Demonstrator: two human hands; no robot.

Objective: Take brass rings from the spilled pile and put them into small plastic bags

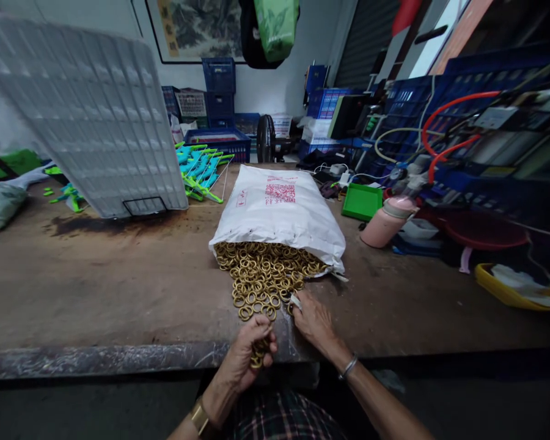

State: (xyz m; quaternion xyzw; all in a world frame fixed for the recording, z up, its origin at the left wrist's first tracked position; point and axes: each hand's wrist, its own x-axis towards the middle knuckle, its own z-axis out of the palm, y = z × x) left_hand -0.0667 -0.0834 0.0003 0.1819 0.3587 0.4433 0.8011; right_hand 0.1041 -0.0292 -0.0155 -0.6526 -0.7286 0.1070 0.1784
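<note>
A white sack [284,211] with red print lies on the brown table [119,287], its mouth towards me. Many brass-coloured rings [256,275] spill out of it towards the table's front edge. My left hand [252,348], with a gold watch on the wrist, is closed around several rings just in front of that edge. At the right side of the spilled rings is my right hand [311,318], a bracelet on its wrist and a light wrap on one finger. Its fingertips are bent down onto a ring at the pile.
On the left stands a white ribbed panel [96,116] beside green and blue plastic pieces [204,171]. Right of the sack are a green tray [362,201], a pink bottle [387,223] and a yellow tray [517,296]. Blue crates [220,110] stand behind.
</note>
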